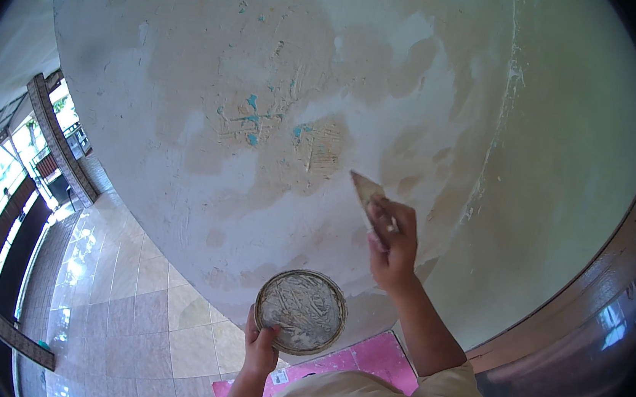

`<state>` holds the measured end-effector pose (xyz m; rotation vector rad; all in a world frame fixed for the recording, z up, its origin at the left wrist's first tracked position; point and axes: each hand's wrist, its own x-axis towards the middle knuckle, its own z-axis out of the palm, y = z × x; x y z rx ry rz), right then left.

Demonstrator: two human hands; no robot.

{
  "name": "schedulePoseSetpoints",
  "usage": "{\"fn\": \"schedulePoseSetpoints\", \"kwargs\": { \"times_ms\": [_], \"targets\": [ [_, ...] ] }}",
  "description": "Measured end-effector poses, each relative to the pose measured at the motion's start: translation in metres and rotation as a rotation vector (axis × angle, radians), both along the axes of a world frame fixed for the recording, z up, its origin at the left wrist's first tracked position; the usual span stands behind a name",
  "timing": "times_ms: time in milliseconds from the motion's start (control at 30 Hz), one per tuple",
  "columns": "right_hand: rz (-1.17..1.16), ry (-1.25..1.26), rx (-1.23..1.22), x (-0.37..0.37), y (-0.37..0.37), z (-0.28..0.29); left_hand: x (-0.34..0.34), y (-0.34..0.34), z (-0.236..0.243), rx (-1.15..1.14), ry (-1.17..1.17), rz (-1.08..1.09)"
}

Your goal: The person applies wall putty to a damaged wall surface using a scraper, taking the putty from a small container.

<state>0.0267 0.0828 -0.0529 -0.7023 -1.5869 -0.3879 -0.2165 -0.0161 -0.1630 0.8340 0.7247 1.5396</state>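
Observation:
My left hand (263,349) grips the rim of a round, shallow container (301,312), its thumb over the near left edge. Greyish, streaky paste covers the inside of that container. Raised in front of the wall, my right hand (396,243) is closed around a putty knife (367,191), whose blade points up and left. Whether the blade touches the surface I cannot tell. The wall (257,193) has patches of white and beige filler, with rough, scraped spots and bits of turquoise (253,119) showing near the middle.
A pink board or mat (387,358) lies below, at the wall's foot. Tiled floor (131,311) stretches to the left, toward a bright opening with dark gate panels (12,238). On the right, a greenish wall (564,184) meets a brown, shiny surface (588,339).

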Motion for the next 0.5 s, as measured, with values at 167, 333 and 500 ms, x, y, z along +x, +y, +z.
{"fn": "schedulePoseSetpoints", "kwargs": {
  "times_ms": [167, 333, 500],
  "targets": [
    [-0.114, -0.093, 0.092, -0.004, -0.003, 0.051, -0.002, -0.001, 0.003, 0.024, -0.02, -0.029],
    [-0.266, -0.237, 0.095, -0.013, -0.003, 0.076, -0.001, 0.001, -0.002, 0.028, -0.01, -0.025],
    [-0.342, -0.32, 0.033, -0.03, 0.003, 0.069, 0.0, 0.001, -0.004, 0.026, -0.024, 0.017]
  ]
}}
